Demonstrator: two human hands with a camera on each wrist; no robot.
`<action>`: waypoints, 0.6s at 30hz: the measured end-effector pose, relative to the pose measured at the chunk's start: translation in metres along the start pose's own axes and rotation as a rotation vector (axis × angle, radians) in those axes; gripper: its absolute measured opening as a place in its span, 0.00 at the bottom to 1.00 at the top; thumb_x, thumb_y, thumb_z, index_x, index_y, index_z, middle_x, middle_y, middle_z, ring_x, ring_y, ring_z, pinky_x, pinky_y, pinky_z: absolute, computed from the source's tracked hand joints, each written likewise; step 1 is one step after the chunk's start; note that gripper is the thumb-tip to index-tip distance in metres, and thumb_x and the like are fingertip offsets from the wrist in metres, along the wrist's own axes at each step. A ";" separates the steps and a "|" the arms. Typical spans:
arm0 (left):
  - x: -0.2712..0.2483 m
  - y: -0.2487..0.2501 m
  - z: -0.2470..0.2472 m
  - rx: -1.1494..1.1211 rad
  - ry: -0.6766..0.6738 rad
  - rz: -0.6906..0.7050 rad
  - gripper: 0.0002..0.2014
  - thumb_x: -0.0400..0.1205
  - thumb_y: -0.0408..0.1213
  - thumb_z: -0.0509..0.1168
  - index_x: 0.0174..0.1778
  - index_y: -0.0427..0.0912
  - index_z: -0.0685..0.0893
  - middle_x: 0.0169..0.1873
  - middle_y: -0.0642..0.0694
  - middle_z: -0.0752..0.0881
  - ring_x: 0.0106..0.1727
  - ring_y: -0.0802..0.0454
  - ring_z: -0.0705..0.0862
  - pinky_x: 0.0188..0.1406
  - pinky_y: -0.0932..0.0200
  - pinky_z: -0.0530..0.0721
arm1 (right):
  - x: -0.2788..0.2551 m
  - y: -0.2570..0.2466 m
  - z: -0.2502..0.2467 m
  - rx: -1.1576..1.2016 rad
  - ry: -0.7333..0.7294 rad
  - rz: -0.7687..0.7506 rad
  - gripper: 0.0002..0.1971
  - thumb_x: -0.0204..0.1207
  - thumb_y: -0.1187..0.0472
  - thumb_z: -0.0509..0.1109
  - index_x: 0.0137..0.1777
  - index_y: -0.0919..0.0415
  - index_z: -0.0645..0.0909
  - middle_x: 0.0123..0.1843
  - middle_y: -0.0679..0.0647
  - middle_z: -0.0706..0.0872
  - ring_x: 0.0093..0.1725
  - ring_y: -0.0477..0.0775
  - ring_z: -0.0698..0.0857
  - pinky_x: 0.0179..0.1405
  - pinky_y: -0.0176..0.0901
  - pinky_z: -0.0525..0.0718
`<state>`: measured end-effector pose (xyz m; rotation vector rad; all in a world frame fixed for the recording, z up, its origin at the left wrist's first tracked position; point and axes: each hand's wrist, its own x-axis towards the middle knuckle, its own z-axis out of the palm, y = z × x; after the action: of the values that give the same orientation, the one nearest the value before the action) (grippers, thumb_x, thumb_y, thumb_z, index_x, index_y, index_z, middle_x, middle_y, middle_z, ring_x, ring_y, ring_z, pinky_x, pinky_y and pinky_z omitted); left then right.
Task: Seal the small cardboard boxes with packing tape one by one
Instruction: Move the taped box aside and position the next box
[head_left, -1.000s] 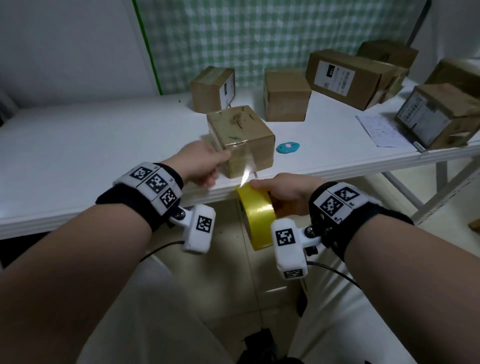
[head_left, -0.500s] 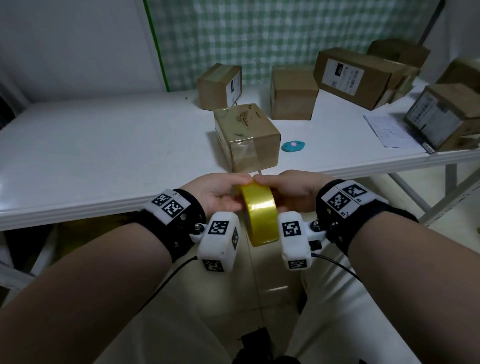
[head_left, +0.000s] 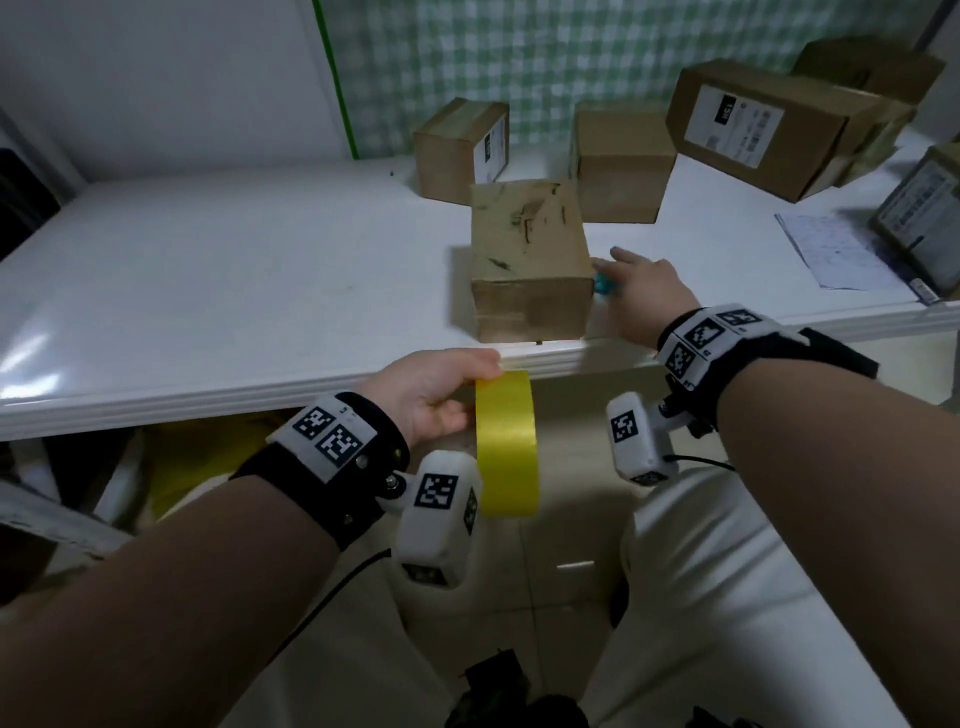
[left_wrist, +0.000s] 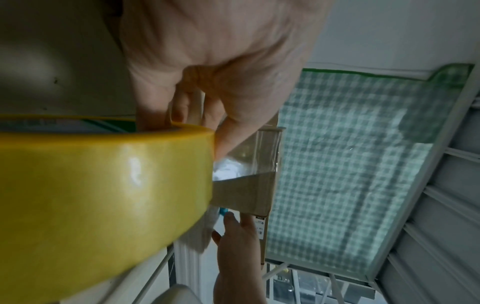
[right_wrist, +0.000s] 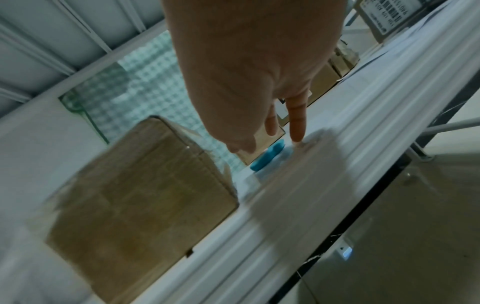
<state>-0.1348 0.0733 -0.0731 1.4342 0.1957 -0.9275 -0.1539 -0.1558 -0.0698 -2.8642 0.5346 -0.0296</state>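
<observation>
Small cardboard box (head_left: 527, 260) at near edge of white table (head_left: 208, 270), upright, clear tape across its near face.

Head view: left hand (head_left: 434, 397) just below the table edge, fingers and thumb curled round the rim of a yellow packing tape roll (head_left: 506, 441) held on edge. Right hand (head_left: 641, 293) over the tabletop just right of the box, fingers extended and apart, at a small teal object (head_left: 602, 284), its kind unclear; contact not discernible. Further boxes along far side: labelled box (head_left: 460, 148), plain box (head_left: 621, 161), long labelled box (head_left: 763, 127). Paper sheet (head_left: 828, 249) at right.

Left wrist view: fingers (left_wrist: 179, 107) hooked inside the roll's core, thumb on its outer edge; taped box face (left_wrist: 249, 170) beyond, right hand (left_wrist: 239, 236) past it.

Right wrist view (blurred): fingers (right_wrist: 296, 119) straight, spread, pointing down beside the teal object (right_wrist: 267, 157); box (right_wrist: 140, 185) to the left, holding nothing.
</observation>
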 end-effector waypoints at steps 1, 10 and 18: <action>0.001 -0.001 -0.002 0.014 -0.005 0.011 0.13 0.79 0.25 0.66 0.58 0.40 0.85 0.50 0.41 0.86 0.47 0.47 0.86 0.53 0.54 0.87 | 0.004 0.003 0.002 -0.066 -0.055 -0.013 0.29 0.82 0.67 0.53 0.81 0.47 0.61 0.83 0.54 0.62 0.74 0.68 0.66 0.72 0.56 0.68; -0.001 0.014 -0.003 0.063 -0.128 0.097 0.19 0.80 0.24 0.64 0.66 0.42 0.79 0.55 0.39 0.87 0.46 0.49 0.87 0.43 0.57 0.89 | 0.003 0.005 0.003 -0.085 -0.043 0.045 0.18 0.83 0.58 0.56 0.69 0.59 0.77 0.65 0.63 0.70 0.56 0.68 0.81 0.60 0.54 0.80; 0.005 0.011 -0.003 0.053 -0.121 0.093 0.13 0.79 0.25 0.65 0.58 0.41 0.83 0.46 0.38 0.89 0.45 0.46 0.87 0.56 0.50 0.84 | -0.020 -0.001 -0.025 0.069 -0.013 0.050 0.21 0.75 0.56 0.73 0.64 0.65 0.78 0.61 0.63 0.83 0.60 0.62 0.80 0.51 0.46 0.75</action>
<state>-0.1235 0.0721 -0.0684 1.4190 0.0145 -0.9455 -0.1736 -0.1530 -0.0446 -2.7809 0.5900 -0.0212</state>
